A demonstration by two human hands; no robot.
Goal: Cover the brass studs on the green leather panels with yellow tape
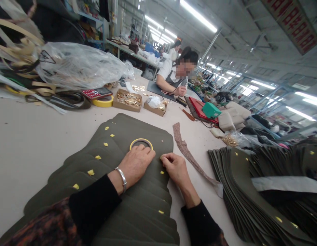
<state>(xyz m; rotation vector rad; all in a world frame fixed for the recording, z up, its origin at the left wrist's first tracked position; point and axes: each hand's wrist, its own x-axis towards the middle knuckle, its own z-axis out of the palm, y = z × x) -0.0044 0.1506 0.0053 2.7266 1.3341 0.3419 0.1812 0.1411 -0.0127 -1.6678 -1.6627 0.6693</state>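
Overlapping dark olive panels [138,126] fan out across the table in front of me, with small bits of yellow tape [91,172] stuck along both sides. My left hand [136,164], a silver bangle at its wrist, is closed on a roll of yellow tape [141,139] lying on the top panel. Part of the ring is hidden under the fingers. At the right edge of that panel, my right hand [176,167] pinches thumb and forefinger together. Whatever sits between those fingertips is too small to make out. Just below them is another yellow tape bit [162,172].
A brown textured strip [185,147] lies right of the panels. Further right stand stacked olive pieces [225,191]. Beyond are boxes of gold metal parts [127,99], another yellow tape roll [103,101], a plastic bag [81,65] and a green box [211,110]. A co-worker [171,77] leans over the far side.
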